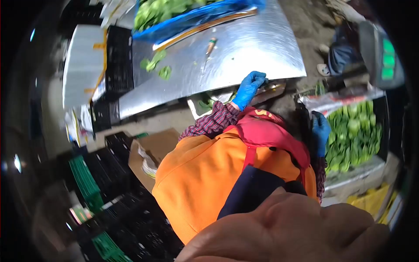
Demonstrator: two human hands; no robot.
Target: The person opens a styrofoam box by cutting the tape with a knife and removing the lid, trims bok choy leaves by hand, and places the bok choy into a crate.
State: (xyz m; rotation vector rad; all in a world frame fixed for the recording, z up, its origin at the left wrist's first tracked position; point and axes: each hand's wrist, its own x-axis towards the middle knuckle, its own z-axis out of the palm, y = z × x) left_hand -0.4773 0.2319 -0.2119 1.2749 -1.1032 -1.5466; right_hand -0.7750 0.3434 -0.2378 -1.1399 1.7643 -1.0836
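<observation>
My left hand (249, 90), in a blue glove, is at the near edge of the shiny metal table (244, 48). Its fingers are curled in, and what they hold, if anything, is hidden. Farther up the table lies a knife (211, 47) with a brown handle. Loose green leaves (153, 62) are scattered to its left. My right hand (321, 131), also blue-gloved, is beside the crate of leafy greens (352, 135), fingers bent. Something dark is by its fingertips, but I cannot make it out.
A blue-lined box of greens (163, 13) stands at the table's far side. Black crates (120, 56) and a white foam box (83, 65) are on the left. Stacked black and green crates (85, 181) and a cardboard box (152, 150) stand lower left. A green-lit device (386, 59) is at right.
</observation>
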